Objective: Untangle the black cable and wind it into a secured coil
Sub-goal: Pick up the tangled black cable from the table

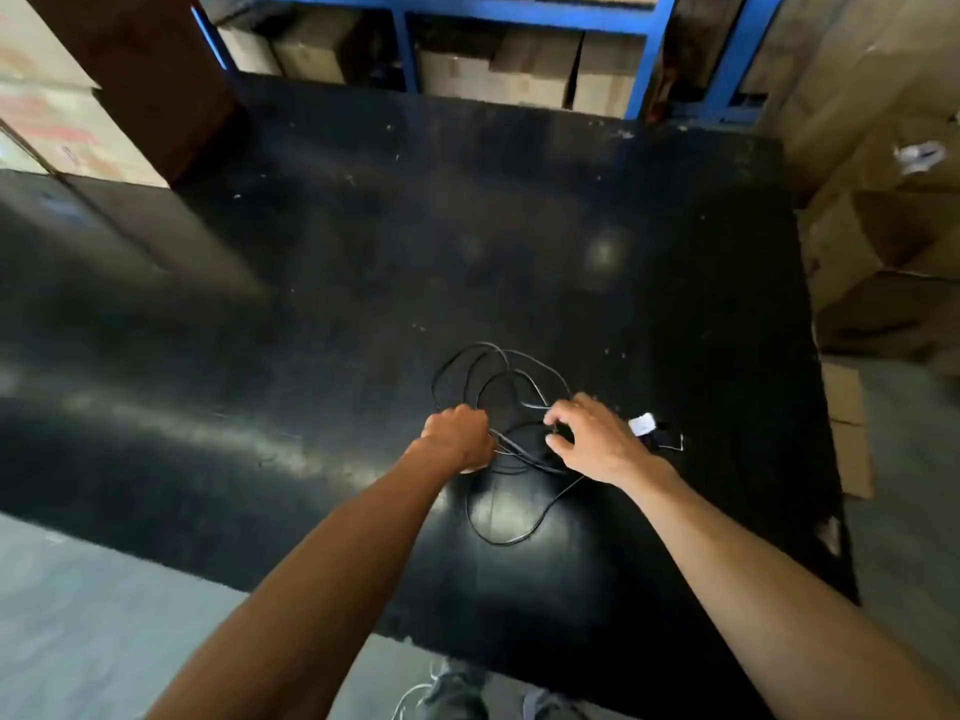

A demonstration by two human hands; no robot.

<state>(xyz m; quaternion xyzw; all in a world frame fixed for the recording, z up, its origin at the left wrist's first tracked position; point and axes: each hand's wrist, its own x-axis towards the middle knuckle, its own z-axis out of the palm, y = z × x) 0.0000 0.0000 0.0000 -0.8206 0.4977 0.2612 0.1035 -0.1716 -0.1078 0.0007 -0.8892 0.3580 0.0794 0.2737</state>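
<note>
Pulling hard could tighten the thin black tangled cable into a knot at lower centre. The left hand is closed around some strands. The right hand pinches another strand with curled fingers, so the loops could snag.

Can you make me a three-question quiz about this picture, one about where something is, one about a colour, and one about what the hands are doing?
1. Where does the cable lie?
A. on the table
B. on the floor
C. in a box

2. What colour is the shelf frame behind the table?
A. red
B. blue
C. green

3. How is the cable now?
A. a neat tied coil
B. loose tangled loops
C. cut in pieces

Answers: 1 A, it sprawls on the black top. 2 B, its bars are blue. 3 B, the left hand and the right hand grasp messy loops.
</note>
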